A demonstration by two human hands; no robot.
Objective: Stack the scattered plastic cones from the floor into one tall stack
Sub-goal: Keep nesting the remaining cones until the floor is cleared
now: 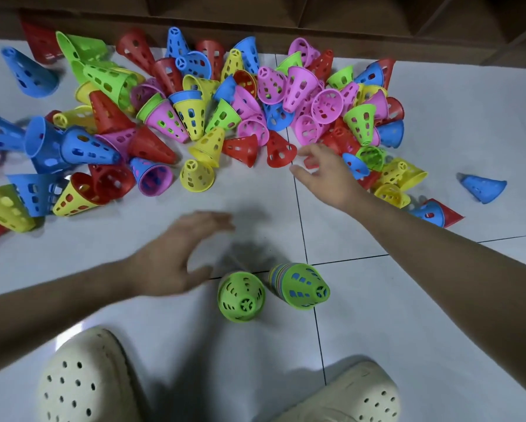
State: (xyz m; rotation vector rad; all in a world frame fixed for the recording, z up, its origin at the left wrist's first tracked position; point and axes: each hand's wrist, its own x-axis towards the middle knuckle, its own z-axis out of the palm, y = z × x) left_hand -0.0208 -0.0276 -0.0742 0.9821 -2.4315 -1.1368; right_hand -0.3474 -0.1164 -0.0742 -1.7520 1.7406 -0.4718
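Several perforated plastic cones in red, blue, green, yellow and pink lie in a heap (213, 117) across the far half of the white tiled floor. Near me stands a stack of cones (298, 284) topped by a green one, with a single green cone (242, 296) upright just left of it. My left hand (176, 257) hovers open, blurred, left of the single green cone and holds nothing. My right hand (325, 175) reaches out with fingers spread beside a red cone (280, 150) at the heap's near edge, without gripping it.
A brown wooden base (286, 22) runs along the far edge behind the heap. A lone blue cone (484, 187) lies at the right. Two cream perforated clogs (85, 379) (353, 394) sit at the bottom. Bare tiles lie between heap and stack.
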